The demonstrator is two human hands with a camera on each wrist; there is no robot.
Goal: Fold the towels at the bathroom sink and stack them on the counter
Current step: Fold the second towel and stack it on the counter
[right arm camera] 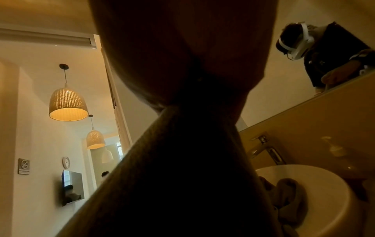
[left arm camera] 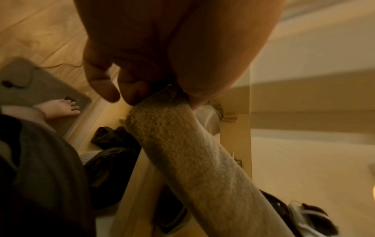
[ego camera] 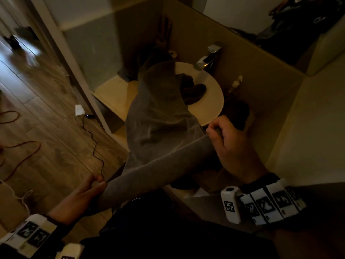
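Over the counter's (ego camera: 112,94) front edge, left hand (ego camera: 82,193) and right hand (ego camera: 229,144) each pinch a near corner of the grey towel (ego camera: 158,128); its length trails away toward the sink (ego camera: 214,101).

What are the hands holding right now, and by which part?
Both hold the grey towel by its near edge: the left hand pinches one end, the right hand the other. The rest hangs over the sink.

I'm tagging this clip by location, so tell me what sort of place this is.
Very likely a bathroom vanity: a round white basin with a chrome mixer tap behind it, a pale pump soap bottle beside it and a wall mirror above. Both hands hold a grey terry towel.
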